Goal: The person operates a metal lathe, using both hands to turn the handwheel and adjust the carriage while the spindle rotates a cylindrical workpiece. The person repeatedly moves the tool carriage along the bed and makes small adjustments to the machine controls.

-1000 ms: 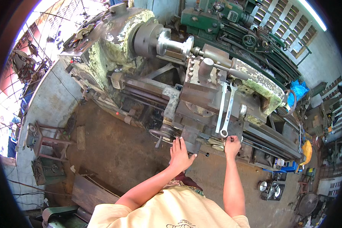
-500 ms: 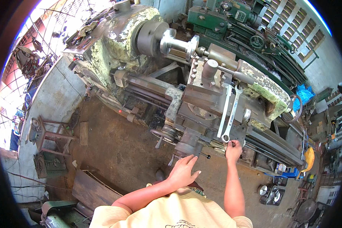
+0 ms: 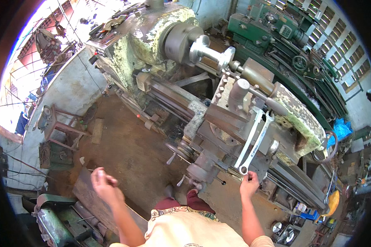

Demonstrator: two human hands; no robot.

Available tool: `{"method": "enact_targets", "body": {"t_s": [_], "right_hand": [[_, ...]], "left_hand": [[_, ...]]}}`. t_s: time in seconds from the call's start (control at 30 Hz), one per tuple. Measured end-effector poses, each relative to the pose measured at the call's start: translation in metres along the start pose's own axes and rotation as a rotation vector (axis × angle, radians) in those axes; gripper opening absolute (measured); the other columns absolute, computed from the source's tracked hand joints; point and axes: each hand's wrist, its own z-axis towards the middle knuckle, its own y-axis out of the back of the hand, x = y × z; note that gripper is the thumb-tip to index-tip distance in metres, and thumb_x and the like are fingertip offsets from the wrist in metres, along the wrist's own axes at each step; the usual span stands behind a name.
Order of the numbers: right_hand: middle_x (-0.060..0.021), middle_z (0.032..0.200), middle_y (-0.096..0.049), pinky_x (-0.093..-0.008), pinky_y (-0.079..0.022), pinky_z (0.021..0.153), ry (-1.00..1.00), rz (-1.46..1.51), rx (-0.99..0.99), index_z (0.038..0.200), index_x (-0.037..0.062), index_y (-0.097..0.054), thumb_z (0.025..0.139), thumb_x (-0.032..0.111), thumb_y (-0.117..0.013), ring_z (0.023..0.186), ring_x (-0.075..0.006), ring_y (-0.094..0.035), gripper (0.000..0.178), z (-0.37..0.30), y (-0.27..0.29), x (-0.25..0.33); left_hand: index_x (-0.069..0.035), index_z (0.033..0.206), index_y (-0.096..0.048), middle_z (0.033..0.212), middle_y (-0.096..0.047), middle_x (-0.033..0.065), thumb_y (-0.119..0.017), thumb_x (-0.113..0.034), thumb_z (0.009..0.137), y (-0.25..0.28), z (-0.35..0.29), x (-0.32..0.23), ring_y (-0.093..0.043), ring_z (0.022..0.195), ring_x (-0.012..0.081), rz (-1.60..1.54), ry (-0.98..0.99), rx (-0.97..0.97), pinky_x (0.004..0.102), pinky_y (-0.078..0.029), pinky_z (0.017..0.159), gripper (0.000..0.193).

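My right hand [image 3: 249, 186] is at the near edge of the lathe carriage [image 3: 259, 164], fingers pinched just below the ring end of a combination wrench [image 3: 257, 144]. What they grip is hidden. Beside that wrench lies a flat silver bar-like tool [image 3: 249, 138]. My left hand [image 3: 106, 187], slightly blurred, is raised off to the left over the floor, fingers loosely bent and apart, with nothing visible in it. Between the chuck [image 3: 181, 42] and the tailstock [image 3: 257, 76] sits a shiny flanged metal workpiece [image 3: 212, 53]. The tool post [image 3: 239, 89] stands next to it.
The carriage handwheel [image 3: 179, 151] and crank handle [image 3: 181, 181] stick out toward me. A green lathe [image 3: 251, 33] stands behind. At left are a small metal stand [image 3: 66, 123] and a wooden board [image 3: 97, 191]. A green machine [image 3: 53, 218] is at lower left.
My left hand has swung left, away from the carriage cranks. The right hand stays by the wrench's ring end. The whole view has shifted, and my legs now show below.
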Motion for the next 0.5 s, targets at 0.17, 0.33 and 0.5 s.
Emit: {"method": "enact_targets", "body": {"t_s": [0.17,0.33,0.5], "right_hand": [[-0.0059,0.064,-0.058,-0.0359,-0.044,0.055,-0.011,0.012,0.098,0.092,0.0046,-0.067,0.086,0.011,-0.067,0.056,-0.0180,-0.053,0.009,-0.002,0.005,-0.006],[-0.0095,0.069,-0.063,-0.0351,-0.045,0.058,0.033,0.067,0.111,0.092,0.0024,-0.066,0.086,0.010,-0.066,0.059,-0.0192,-0.058,0.009,-0.002,0.010,-0.008],[-0.0134,0.074,-0.067,-0.0362,-0.049,0.065,0.034,0.167,0.041,0.089,0.0003,-0.065,0.086,0.009,-0.065,0.067,-0.0249,-0.064,0.009,-0.007,0.008,-0.013]], "left_hand": [[-0.003,0.131,-0.054,0.095,-0.069,0.0106,-0.064,-0.019,0.091,0.077,-0.018,0.216,-0.067,0.076,0.0201,0.792,0.057,1.091,0.0355,-0.053,0.073,0.044],[-0.002,0.123,-0.063,0.124,-0.063,0.0193,-0.065,-0.035,0.090,0.258,-0.025,0.363,-0.060,0.111,0.0302,1.559,0.778,1.132,0.0412,-0.047,0.095,0.046],[-0.004,0.118,-0.065,0.093,-0.070,0.0117,-0.066,-0.030,0.091,0.325,-0.046,0.364,-0.066,0.070,0.0190,0.953,0.827,0.751,0.0389,-0.053,0.061,0.037]]}}
